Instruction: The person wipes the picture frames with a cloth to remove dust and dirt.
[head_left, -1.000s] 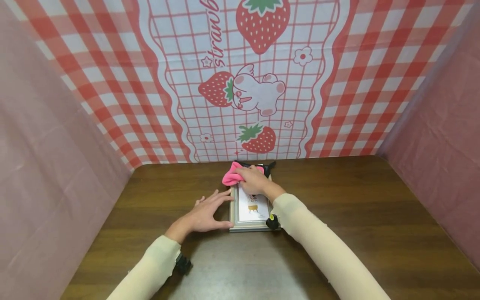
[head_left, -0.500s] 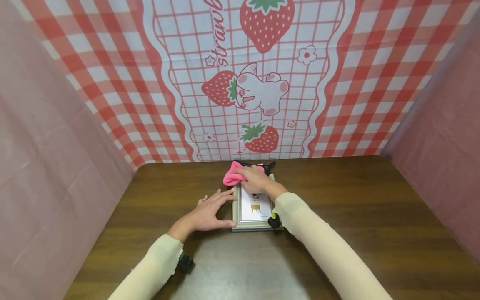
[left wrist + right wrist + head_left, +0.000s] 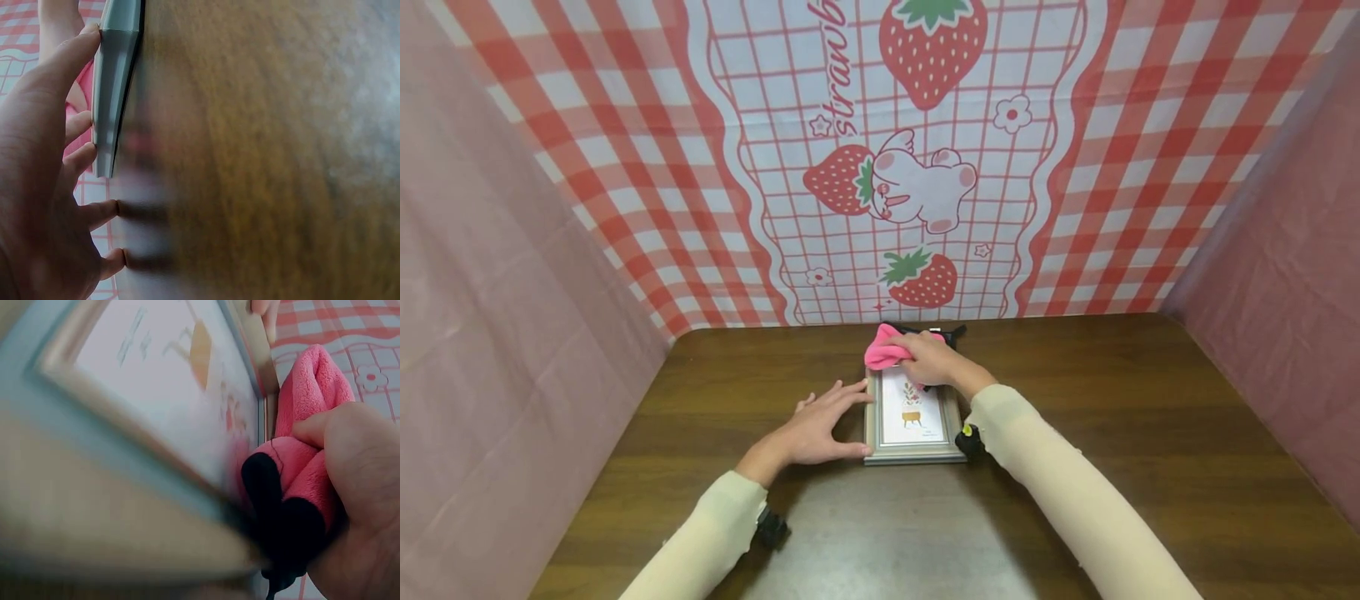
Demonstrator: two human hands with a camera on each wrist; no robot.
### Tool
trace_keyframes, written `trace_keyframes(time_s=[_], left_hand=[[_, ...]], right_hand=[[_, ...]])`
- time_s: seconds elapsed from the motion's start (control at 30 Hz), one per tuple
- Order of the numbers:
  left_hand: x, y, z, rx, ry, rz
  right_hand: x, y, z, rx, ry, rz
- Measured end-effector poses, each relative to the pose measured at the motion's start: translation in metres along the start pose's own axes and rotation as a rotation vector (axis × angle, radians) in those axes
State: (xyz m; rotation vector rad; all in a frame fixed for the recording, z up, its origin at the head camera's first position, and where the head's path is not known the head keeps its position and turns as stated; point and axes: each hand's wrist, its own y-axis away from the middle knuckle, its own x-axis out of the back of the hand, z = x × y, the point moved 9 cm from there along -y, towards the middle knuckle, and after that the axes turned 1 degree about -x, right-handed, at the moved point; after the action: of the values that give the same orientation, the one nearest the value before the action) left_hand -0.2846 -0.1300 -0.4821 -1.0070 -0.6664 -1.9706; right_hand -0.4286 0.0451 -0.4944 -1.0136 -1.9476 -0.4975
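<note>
A picture frame (image 3: pixel 916 457) lies face up on the table, its pale moulding around a white print (image 3: pixel 917 427) of a plant above an orange piece on legs. My left hand (image 3: pixel 811 429) is at its left edge, thumb near the front corner and fingers spread further back. In the left wrist view, thumb and two fingertips meet the frame's side (image 3: pixel 112 94); the other two fingers reach past its corner. My right hand (image 3: pixel 934 360) grips a bunched pink plush cloth (image 3: pixel 883 348) over the frame's far end, hiding that part. The right wrist view shows the thumb pressed into the cloth (image 3: pixel 312 394).
Behind the frame's far end lies a black object (image 3: pixel 957 335), partly hidden by the hand. The brown wooden table (image 3: pixel 737 350) ends at a strawberry-print checked cloth backdrop (image 3: pixel 850 283). Pink cloth walls (image 3: pixel 512 333) flank both sides.
My right hand and the pink cloth have shifted right along the frame's far end, uncovering more of the print. The left hand keeps its place on the frame's left edge.
</note>
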Motion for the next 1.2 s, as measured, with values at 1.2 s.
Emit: trace_keyframes(time_s=[1.2], left_hand=[[0.0, 0.001, 0.003, -0.011, -0.003, 0.001]], right_hand=[[0.084, 0.096, -0.046, 0.11, 0.021, 0.186]])
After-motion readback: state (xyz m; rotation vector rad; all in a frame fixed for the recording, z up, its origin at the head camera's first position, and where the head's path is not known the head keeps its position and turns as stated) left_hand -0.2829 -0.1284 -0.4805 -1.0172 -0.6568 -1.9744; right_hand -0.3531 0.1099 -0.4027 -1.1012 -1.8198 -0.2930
